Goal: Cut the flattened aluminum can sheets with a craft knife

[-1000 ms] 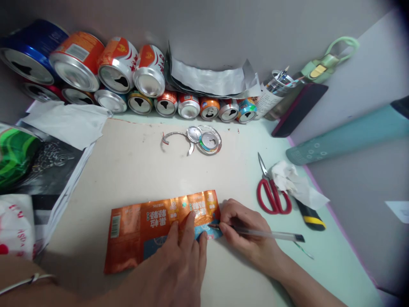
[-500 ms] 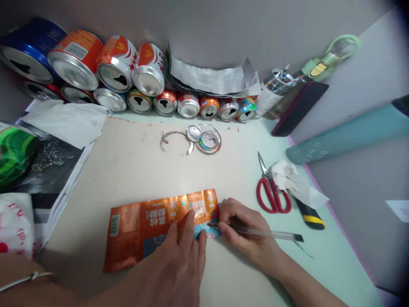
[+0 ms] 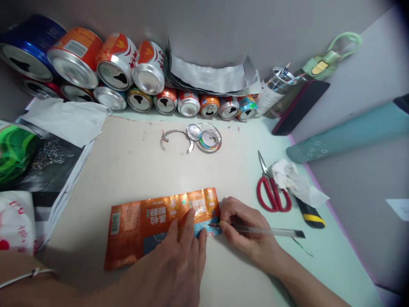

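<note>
An orange and blue metal sheet point(image 3: 128, 226) lies flat on the pale board, cut from a drinks can by its look. Over its lower middle rests my left hand point(image 3: 179, 256), fingers stretched out and fingertips pressing on the sheet. My right hand point(image 3: 246, 234) is closed around a clear-barrelled pen point(image 3: 271, 231) at the sheet's right edge. The pen's tip touches the blue printed part, and its capped end points right. Part of the sheet's lower side is hidden under my left hand.
Red-handled scissors point(image 3: 271, 194), crumpled tissue point(image 3: 294, 181) and a black-yellow tool handle point(image 3: 311, 217) lie at the right. Can ends point(image 3: 209, 140) sit beyond the sheet. Stacked cans point(image 3: 116, 70) and curved metal sheets point(image 3: 207, 79) line the back. A teal bottle point(image 3: 348, 130) leans right.
The pen and the fingers of my right hand have shifted very slightly to the right. My left hand stays on the sheet.
</note>
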The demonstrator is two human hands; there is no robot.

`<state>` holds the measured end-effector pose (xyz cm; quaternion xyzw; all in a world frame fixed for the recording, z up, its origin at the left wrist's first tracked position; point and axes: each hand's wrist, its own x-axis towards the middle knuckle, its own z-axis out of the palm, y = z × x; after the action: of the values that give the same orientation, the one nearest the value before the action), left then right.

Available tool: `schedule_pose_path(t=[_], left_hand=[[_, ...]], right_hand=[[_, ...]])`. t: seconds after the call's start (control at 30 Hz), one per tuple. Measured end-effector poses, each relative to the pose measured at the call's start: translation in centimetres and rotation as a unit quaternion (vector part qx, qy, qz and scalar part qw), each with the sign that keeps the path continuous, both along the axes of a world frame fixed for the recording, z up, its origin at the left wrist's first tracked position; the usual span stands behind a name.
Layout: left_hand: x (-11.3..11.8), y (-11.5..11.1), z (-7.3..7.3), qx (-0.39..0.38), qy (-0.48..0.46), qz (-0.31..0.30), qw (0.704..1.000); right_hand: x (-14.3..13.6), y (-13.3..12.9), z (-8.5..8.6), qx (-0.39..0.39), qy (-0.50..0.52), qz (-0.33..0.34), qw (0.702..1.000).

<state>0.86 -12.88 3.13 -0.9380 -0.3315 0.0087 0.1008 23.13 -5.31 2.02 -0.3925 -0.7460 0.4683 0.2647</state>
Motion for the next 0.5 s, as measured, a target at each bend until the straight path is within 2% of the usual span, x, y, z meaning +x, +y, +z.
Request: schedule_pose_path(t=[0.5], left_hand=[[0.16, 0.33, 0.13, 0.010, -0.028, 0.014, 0.999]], right_hand=[[-0.11, 0.00, 0.02, -0.004, 0.013, -0.001, 1.000]])
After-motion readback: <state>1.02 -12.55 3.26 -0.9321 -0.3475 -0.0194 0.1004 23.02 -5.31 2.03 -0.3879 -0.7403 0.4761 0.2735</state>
